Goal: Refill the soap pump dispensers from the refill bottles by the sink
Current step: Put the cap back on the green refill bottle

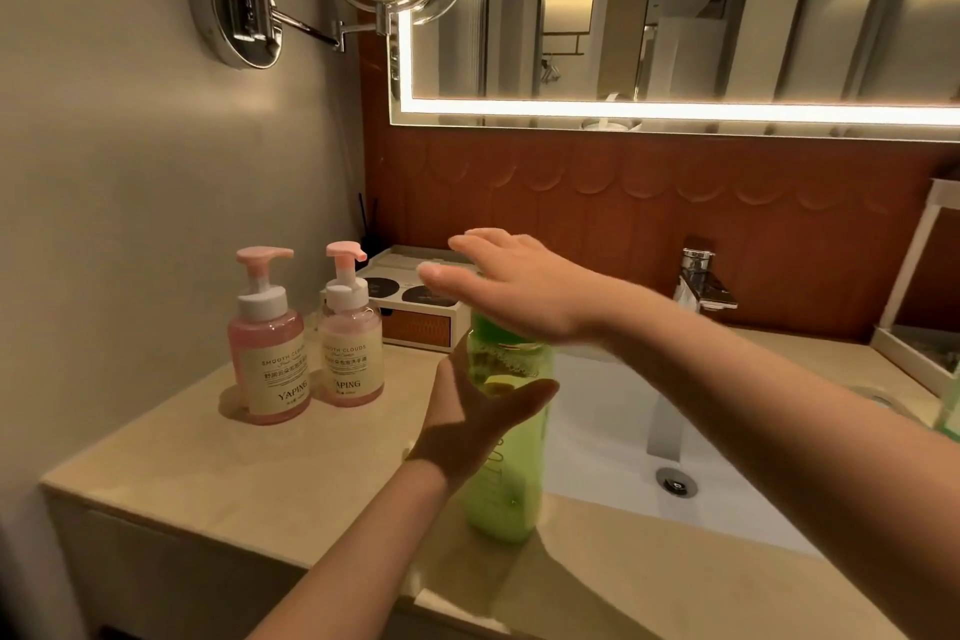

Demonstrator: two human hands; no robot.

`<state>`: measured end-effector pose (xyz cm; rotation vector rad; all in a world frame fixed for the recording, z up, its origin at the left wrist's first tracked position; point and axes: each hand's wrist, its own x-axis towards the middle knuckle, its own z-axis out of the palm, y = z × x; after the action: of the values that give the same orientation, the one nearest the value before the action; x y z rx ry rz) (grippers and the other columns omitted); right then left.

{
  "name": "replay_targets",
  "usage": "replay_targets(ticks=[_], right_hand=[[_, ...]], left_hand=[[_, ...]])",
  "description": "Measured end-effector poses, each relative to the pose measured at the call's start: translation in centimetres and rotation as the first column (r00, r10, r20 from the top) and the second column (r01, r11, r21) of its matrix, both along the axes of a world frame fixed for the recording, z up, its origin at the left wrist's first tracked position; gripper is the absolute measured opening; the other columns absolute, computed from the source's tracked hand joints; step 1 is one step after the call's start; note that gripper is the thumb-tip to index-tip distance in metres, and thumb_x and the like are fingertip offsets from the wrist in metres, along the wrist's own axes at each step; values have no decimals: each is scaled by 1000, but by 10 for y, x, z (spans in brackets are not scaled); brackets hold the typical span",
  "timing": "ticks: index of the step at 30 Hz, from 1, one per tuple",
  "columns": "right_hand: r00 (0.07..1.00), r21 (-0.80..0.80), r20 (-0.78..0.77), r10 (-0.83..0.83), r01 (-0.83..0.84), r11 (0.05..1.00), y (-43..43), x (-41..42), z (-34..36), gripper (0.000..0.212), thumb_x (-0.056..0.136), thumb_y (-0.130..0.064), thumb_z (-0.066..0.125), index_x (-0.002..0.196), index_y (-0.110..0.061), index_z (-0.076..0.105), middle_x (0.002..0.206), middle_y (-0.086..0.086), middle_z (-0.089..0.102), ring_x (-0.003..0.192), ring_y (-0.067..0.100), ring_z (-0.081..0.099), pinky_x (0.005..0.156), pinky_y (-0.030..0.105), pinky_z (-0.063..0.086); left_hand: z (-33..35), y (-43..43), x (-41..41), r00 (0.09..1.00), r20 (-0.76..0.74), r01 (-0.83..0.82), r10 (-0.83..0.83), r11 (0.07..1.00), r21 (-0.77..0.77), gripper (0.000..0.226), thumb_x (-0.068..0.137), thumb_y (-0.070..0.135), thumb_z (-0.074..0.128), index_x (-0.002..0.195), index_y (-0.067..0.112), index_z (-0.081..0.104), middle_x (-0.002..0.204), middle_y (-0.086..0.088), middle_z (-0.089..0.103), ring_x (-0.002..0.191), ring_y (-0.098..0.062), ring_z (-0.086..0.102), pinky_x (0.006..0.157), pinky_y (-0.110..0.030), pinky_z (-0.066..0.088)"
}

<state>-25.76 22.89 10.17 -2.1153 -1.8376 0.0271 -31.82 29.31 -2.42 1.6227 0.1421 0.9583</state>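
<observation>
The left hand (478,411) grips a green refill bottle (506,478) standing on the counter (260,473), and the right hand (514,286) lies flat, fingers straight, on its top.

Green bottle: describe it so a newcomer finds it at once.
Start at the white sink basin; on the beige counter at its left edge stands the green bottle, gripped by the left hand. Unlike the two pink pump dispensers further left, it is translucent green.

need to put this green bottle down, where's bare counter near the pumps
Bare counter lies in front of the pink dispensers, left of the green bottle; another strip runs along the sink's front. The back corner by the white box is crowded.
</observation>
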Motion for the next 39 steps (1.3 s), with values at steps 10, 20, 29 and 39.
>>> replay_targets(ticks=[10, 20, 29, 39], right_hand=[[829, 162, 518, -208, 144, 976, -5, 7, 5, 60, 83, -70, 36, 78, -14, 59, 65, -3, 54, 58, 11, 50, 48, 20, 41], [980, 31, -192, -46, 53, 998, 9, 1, 0, 49, 95, -50, 33, 120, -12, 51, 111, 7, 55, 101, 23, 53, 79, 29, 46], [923, 205, 274, -271, 219, 954, -15, 16, -4, 62, 81, -69, 41, 100, -15, 64, 92, -1, 63, 80, 14, 60, 60, 21, 46], [955, -23, -296, -23, 17, 1000, -2, 18, -5, 42, 94, -35, 46, 132, -19, 42, 130, 4, 43, 117, 22, 45, 92, 37, 48]], left_hand=[[1, 0, 7, 999, -25, -46, 45, 999, -21, 46, 58, 22, 75, 100, 18, 57, 86, 5, 66, 75, 1, 64, 64, -10, 49], [-1, -7, 5, 993, -46, -104, 106, 993, 50, 84, 45, 60, 79, 110, 12, 55, 82, 12, 69, 78, 4, 65, 62, -8, 48], [-1, -8, 11, 998, -19, -53, 53, 998, -14, 60, 61, 19, 75, 116, 8, 54, 94, 3, 66, 81, 3, 63, 68, -12, 50], [-3, -7, 12, 994, -20, -104, 105, 994, 32, 72, 55, 41, 78, 115, 10, 54, 97, 2, 67, 88, -5, 65, 68, -14, 51]])
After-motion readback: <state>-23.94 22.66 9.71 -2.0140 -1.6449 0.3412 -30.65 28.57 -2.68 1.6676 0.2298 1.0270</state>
